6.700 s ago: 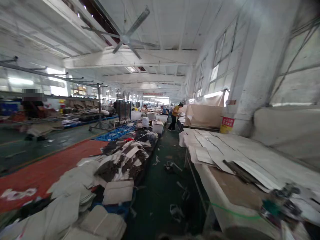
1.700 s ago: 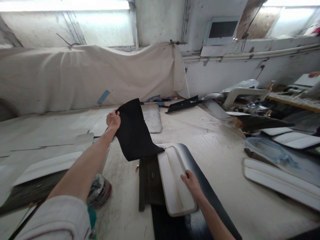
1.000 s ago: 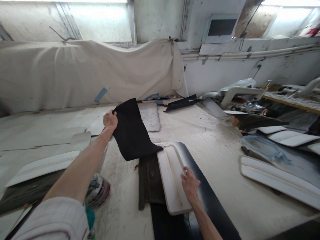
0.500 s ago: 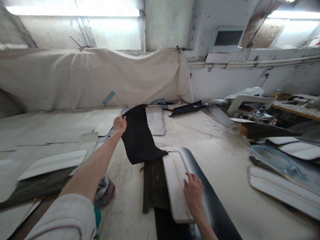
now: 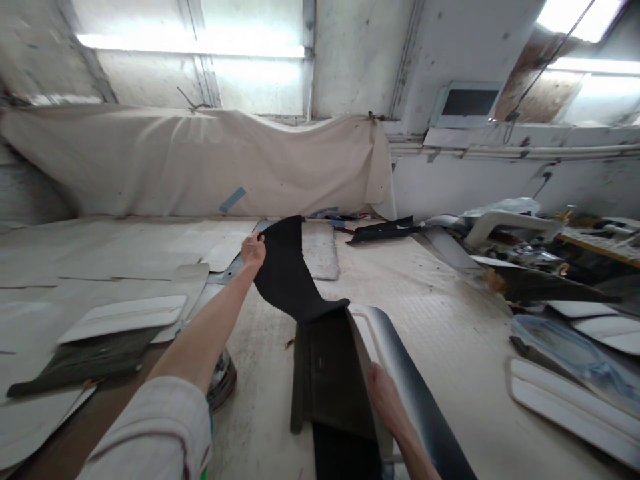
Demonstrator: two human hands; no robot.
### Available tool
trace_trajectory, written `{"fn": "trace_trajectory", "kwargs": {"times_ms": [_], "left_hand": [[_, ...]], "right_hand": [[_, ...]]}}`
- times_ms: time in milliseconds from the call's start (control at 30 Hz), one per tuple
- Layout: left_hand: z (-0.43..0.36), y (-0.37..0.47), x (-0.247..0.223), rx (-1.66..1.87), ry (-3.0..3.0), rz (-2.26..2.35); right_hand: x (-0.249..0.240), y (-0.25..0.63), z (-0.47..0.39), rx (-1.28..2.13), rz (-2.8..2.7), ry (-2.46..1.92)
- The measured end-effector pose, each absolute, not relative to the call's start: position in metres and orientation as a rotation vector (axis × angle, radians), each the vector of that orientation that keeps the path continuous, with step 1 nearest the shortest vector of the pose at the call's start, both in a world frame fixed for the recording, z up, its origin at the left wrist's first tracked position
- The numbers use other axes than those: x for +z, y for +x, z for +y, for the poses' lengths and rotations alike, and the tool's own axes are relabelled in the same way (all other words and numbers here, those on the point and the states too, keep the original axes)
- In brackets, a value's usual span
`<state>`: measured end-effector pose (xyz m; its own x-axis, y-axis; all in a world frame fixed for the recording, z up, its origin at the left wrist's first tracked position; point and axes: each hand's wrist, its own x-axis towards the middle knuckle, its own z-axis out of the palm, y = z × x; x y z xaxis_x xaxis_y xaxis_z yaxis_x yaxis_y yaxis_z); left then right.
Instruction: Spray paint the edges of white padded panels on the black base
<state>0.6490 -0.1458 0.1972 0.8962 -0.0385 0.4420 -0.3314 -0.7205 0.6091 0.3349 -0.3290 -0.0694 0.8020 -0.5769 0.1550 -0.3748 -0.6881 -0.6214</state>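
My left hand (image 5: pixel 254 249) is closed on the upper left edge of a black fabric sheet (image 5: pixel 287 267), which hangs in a curve down to the right. Its lower end meets the top of a dark olive fabric panel (image 5: pixel 340 373) with a small tag. My right hand (image 5: pixel 384 390) is at the panel's raised right edge, fingers curled and partly hidden behind it. A strip of white board (image 5: pixel 364 333) shows beside that edge. Beneath lies a glossy black-and-white board (image 5: pixel 420 380), and black material (image 5: pixel 337 453) shows below the olive panel.
On the left lie white panels (image 5: pixel 125 317) and olive fabric (image 5: pixel 85 360). A tin (image 5: pixel 223 383) stands beside my left forearm. A grey-white plate (image 5: pixel 320 252) and black scraps (image 5: pixel 385 230) lie toward the back. A sewing machine (image 5: pixel 515 227) and white panels (image 5: pixel 575 400) are on the right.
My right hand has gone from lying over the white board to the olive panel's right edge. More olive fabric shows and less white board. The view has shifted slightly; the black sheet stays held.
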Motion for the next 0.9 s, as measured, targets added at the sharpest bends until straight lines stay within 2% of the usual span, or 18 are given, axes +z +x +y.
{"fn": "trace_trajectory", "kwargs": {"times_ms": [267, 533, 733, 833, 900], "left_hand": [[-0.138, 0.6, 0.207, 0.411, 2.229, -0.461], [-0.113, 0.489, 0.19, -0.002, 2.188, -0.908], [-0.133, 0.403, 0.145, -0.252, 2.235, -1.137], [-0.138, 0.362, 0.102, -0.352, 2.301, -1.233], [-0.133, 0.34, 0.067, -0.491, 2.393, -1.343]], "right_hand": [[-0.076, 0.323, -0.34, -0.393, 0.767, -2.303], [-0.075, 0.319, -0.341, -0.403, 0.736, -2.302], [-0.064, 0.313, -0.332, -0.444, 0.668, -2.363], [-0.058, 0.308, -0.326, -0.627, 0.669, -2.542], [-0.056, 0.304, -0.324, -0.75, 0.482, -2.693]]}}
